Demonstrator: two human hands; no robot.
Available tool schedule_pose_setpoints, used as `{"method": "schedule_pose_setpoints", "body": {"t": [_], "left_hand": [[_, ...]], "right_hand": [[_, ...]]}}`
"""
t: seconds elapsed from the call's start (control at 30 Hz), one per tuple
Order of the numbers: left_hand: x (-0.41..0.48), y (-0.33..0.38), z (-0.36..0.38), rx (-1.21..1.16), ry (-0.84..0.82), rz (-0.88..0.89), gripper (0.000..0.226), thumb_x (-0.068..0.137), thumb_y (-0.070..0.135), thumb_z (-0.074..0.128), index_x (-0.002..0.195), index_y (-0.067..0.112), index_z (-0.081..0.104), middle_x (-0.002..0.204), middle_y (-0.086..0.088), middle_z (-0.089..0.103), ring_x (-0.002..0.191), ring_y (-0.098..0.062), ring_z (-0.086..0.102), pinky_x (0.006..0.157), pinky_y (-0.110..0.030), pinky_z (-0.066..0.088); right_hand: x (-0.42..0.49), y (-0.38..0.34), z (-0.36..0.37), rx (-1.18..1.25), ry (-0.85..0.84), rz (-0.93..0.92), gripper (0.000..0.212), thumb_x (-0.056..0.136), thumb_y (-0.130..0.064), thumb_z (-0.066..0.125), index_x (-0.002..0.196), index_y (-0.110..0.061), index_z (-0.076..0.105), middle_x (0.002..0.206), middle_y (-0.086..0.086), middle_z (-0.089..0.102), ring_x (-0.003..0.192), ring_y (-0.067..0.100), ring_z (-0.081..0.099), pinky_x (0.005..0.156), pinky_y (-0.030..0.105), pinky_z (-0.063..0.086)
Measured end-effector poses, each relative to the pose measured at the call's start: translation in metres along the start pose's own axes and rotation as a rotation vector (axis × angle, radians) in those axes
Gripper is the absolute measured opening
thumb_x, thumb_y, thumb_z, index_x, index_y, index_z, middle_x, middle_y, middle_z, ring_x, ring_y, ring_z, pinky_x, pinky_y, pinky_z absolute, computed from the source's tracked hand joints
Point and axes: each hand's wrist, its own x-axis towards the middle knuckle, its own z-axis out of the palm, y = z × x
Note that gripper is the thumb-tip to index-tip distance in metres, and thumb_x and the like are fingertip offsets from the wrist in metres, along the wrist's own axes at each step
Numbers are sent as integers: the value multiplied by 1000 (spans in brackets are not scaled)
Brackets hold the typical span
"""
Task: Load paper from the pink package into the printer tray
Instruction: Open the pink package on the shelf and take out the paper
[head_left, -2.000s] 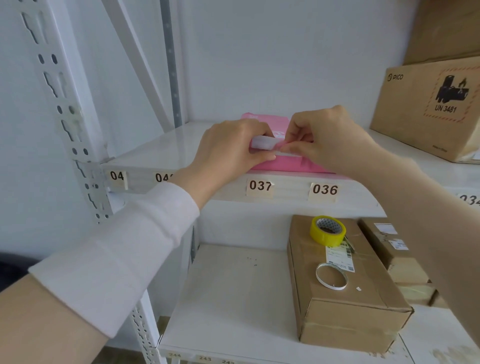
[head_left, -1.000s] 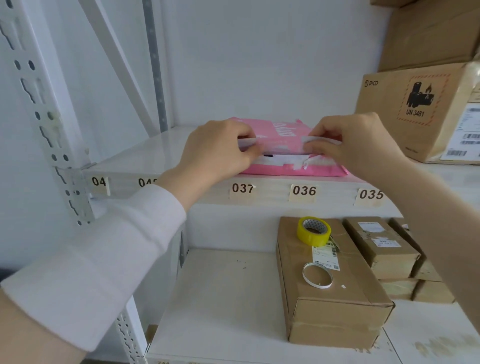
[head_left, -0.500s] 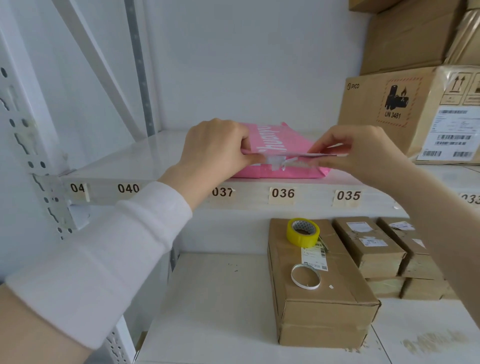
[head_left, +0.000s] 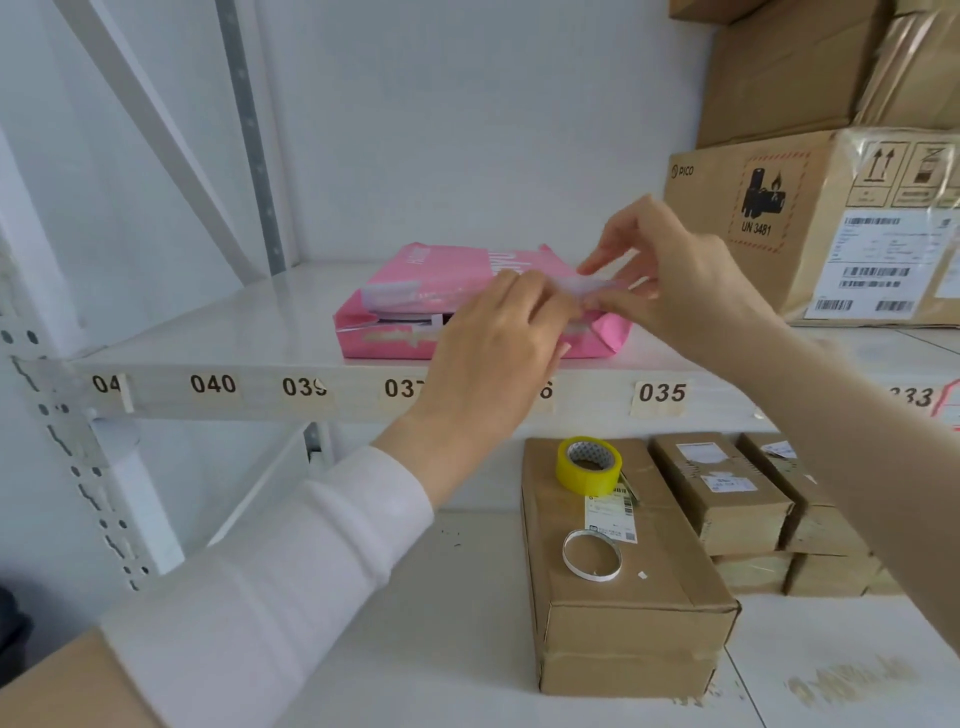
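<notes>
The pink package (head_left: 441, 283) of paper lies flat on the upper white shelf (head_left: 208, 332), above the labels 037 and 036. Its near end flap is torn open on the left, showing white paper inside. My left hand (head_left: 498, 343) rests on the package's front right part, fingers pinching the wrapper flap. My right hand (head_left: 670, 275) is raised at the package's right end, pinching a peeled strip of the wrapper between thumb and fingers. No printer or tray is in sight.
Large cardboard boxes (head_left: 831, 223) stand stacked at the right of the upper shelf. On the lower shelf a long brown box (head_left: 618, 597) carries a yellow tape roll (head_left: 588, 466) and a thin white ring (head_left: 592, 555); smaller boxes (head_left: 722, 493) sit to its right. A perforated shelf post (head_left: 78, 452) stands at left.
My right hand has lifted and pulled the wrapper strip up and to the right. My left hand slid right along the front edge, and the package's left end now shows torn open.
</notes>
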Motion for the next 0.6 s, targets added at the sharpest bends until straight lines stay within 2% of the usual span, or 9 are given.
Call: {"method": "schedule_pose_setpoints", "body": {"t": [0.03, 0.1, 0.13, 0.2, 0.27, 0.33, 0.4, 0.47, 0.6], "left_hand": [[1, 1, 2, 5, 19, -20, 21, 72, 15, 66, 93, 8, 65, 89, -12, 64, 80, -31, 59, 64, -37, 50], [3, 3, 4, 5, 35, -37, 22, 70, 13, 71, 91, 8, 64, 87, -13, 63, 79, -32, 59, 61, -37, 49], [3, 4, 6, 4, 39, -45, 22, 71, 14, 72, 90, 8, 64, 86, -13, 62, 79, -32, 58, 61, -37, 48], [5, 4, 8, 12, 52, -62, 21, 71, 17, 72, 88, 9, 62, 84, -12, 62, 78, -32, 59, 59, -35, 46], [8, 5, 9, 7, 61, -94, 20, 72, 21, 72, 86, 10, 62, 82, -10, 62, 76, -31, 60, 58, -33, 45], [10, 6, 9, 5, 69, -116, 21, 71, 25, 73, 83, 11, 62, 79, -8, 63, 75, -30, 61, 56, -31, 43], [13, 7, 8, 17, 78, -129, 22, 69, 27, 76, 79, 12, 63, 76, -7, 63, 71, -28, 61, 52, -28, 38], [15, 8, 7, 15, 87, -148, 21, 69, 28, 76, 76, 13, 63, 73, -5, 63, 68, -27, 61, 50, -26, 33], [16, 9, 5, -37, 95, -178, 20, 68, 27, 77, 75, 14, 63, 73, -5, 64, 70, -28, 62, 51, -25, 32]], "right_hand": [[-3, 2, 1, -108, 82, -112, 24, 79, -15, 69, 96, -13, 52, 93, -1, 67, 79, 18, 67, 65, 39, 55], [-9, 8, 0, -347, 175, -375, 9, 85, -18, 64, 91, -13, 60, 100, 7, 68, 85, 25, 65, 51, 41, 53], [-10, 12, -2, -427, 169, -461, 7, 87, -19, 61, 87, -13, 64, 103, 9, 68, 91, 28, 64, 49, 39, 53], [-13, 18, -3, -524, 114, -556, 17, 89, -25, 59, 81, -14, 69, 108, 12, 68, 104, 31, 61, 61, 37, 53], [-14, 21, -3, -567, 71, -589, 18, 87, -28, 61, 77, -15, 68, 109, 12, 68, 112, 31, 59, 78, 39, 47], [-13, 22, 1, -592, 66, -582, 15, 84, -27, 65, 75, -14, 66, 106, 11, 69, 113, 32, 58, 86, 36, 41], [-12, 22, 4, -583, 97, -546, 15, 83, -23, 65, 72, -12, 64, 102, 12, 69, 113, 30, 57, 87, 33, 37], [-12, 21, 8, -566, 125, -519, 14, 83, -18, 64, 72, -11, 62, 102, 12, 68, 116, 27, 48, 87, 32, 36], [-19, 19, 13, -550, 164, -461, 10, 82, -13, 63, 73, -8, 60, 104, 15, 65, 115, 28, 39, 89, 36, 39]]}}
